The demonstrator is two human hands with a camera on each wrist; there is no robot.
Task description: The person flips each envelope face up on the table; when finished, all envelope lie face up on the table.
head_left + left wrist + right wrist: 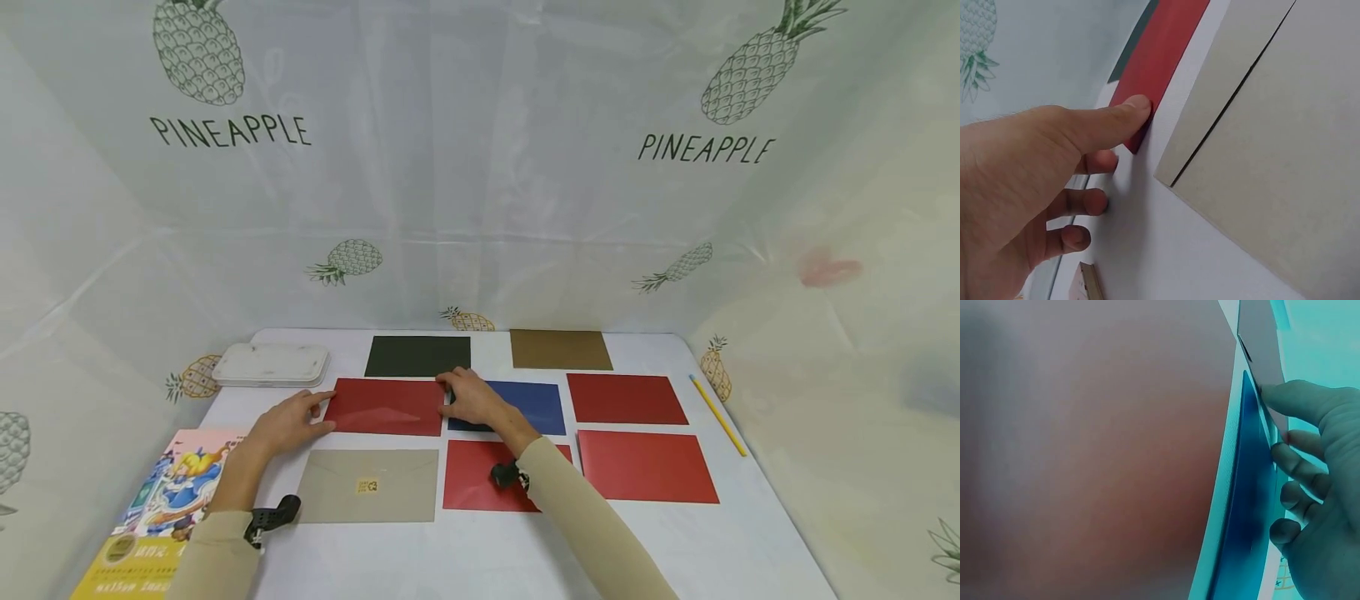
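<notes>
A red envelope (386, 407) lies flat-side up between my two hands in the head view. My left hand (287, 423) pinches its left end, the thumb on top in the left wrist view, where the other fingers curl loosely. At the right end, my right hand (480, 402) holds the edge between thumb and forefinger, above a blue envelope (528, 404) that it partly covers. Nearer me are a beige envelope (367, 492) with a small yellow sticker and another red envelope (480, 479), partly hidden by my right forearm.
Dark green (420, 357) and brown (561, 350) envelopes lie at the back. Two more red envelopes, upper (626, 400) and lower (648, 467), are on the right, beside a yellow pencil (718, 417). A white case (272, 364) and a picture book (180, 492) sit left.
</notes>
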